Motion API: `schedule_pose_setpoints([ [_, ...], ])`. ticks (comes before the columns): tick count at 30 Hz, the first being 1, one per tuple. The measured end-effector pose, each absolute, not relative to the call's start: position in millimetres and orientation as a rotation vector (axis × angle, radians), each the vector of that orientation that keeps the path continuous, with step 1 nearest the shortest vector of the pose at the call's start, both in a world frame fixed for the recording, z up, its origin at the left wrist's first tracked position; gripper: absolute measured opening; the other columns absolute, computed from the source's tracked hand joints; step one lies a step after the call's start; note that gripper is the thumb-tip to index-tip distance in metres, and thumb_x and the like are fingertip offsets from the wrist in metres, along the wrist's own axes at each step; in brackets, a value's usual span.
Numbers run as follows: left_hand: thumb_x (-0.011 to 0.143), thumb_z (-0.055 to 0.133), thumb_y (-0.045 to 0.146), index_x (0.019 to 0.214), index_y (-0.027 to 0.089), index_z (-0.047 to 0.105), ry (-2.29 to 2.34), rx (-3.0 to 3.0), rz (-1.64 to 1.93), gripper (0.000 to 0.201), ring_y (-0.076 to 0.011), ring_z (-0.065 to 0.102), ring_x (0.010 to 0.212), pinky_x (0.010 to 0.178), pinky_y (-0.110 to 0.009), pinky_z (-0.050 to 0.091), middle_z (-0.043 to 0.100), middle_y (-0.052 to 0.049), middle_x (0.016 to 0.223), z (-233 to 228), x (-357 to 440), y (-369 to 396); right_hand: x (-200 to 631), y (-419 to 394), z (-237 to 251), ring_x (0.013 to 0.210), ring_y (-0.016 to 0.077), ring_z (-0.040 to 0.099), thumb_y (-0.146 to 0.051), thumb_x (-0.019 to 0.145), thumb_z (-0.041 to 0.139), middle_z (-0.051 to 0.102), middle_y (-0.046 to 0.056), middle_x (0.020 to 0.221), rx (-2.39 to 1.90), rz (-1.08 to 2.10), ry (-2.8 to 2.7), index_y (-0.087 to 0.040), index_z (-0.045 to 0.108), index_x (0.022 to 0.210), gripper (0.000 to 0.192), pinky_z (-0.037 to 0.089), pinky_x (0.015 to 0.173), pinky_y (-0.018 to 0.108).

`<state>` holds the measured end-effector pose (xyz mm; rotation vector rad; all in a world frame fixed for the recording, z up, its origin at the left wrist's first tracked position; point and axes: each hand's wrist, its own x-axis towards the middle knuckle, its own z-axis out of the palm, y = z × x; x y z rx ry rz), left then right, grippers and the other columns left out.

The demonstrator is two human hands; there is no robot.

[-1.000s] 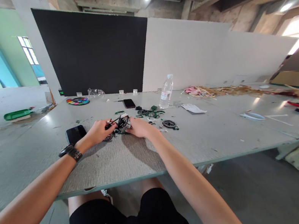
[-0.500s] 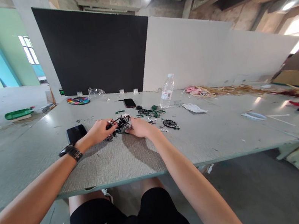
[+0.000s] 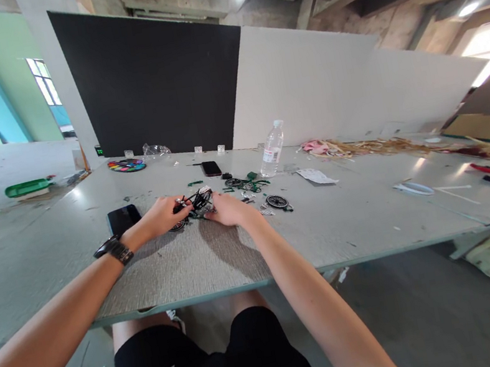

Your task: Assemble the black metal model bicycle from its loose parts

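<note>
Between my hands, low over the table, is a small model bicycle (image 3: pixel 201 198) with a dark frame and silvery parts. My left hand (image 3: pixel 166 215) pinches its left end, above a small wheel (image 3: pixel 178 225) that shows under the fingers. At the other end my right hand (image 3: pixel 225 209) has thumb and fingers closed on the model; the exact part is hidden. To the right of that hand lies a loose spoked wheel (image 3: pixel 277 202). Small green and black parts (image 3: pixel 252 186) are scattered just behind it.
A phone (image 3: pixel 123 219) lies beside my left wrist, and another phone (image 3: pixel 211 168) farther back. An upright water bottle (image 3: pixel 272 150) stands behind the parts, with a paper sheet (image 3: pixel 316 176) to its right. A paint palette (image 3: pixel 127 166) sits at the back left. Straw-like strips (image 3: pixel 362 147) cover the back right.
Both hands stay in nearly the same place on the model bicycle. The bicycle's silvery end has tilted slightly; the whole view has shifted a little.
</note>
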<state>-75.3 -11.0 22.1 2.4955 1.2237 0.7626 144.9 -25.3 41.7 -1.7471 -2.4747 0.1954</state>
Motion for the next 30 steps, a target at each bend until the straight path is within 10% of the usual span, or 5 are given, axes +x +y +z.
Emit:
schedule_pose_setpoints([
  [30,0.096,0.047,0.045,0.094,0.018,0.068,1.112,2.582,0.658,0.035,-0.0119,0.050,0.054,0.057,-0.027,0.031,0.065,0.000,0.067,25.1,-74.9,-9.7,139.8,-31.8,44.6,0.093,0.0276,0.067,-0.039,0.094,0.063,0.069,0.019,0.118,-1.777,0.214,-2.466,-0.012,0.053,0.126,0.043,0.042,0.069,0.032],
])
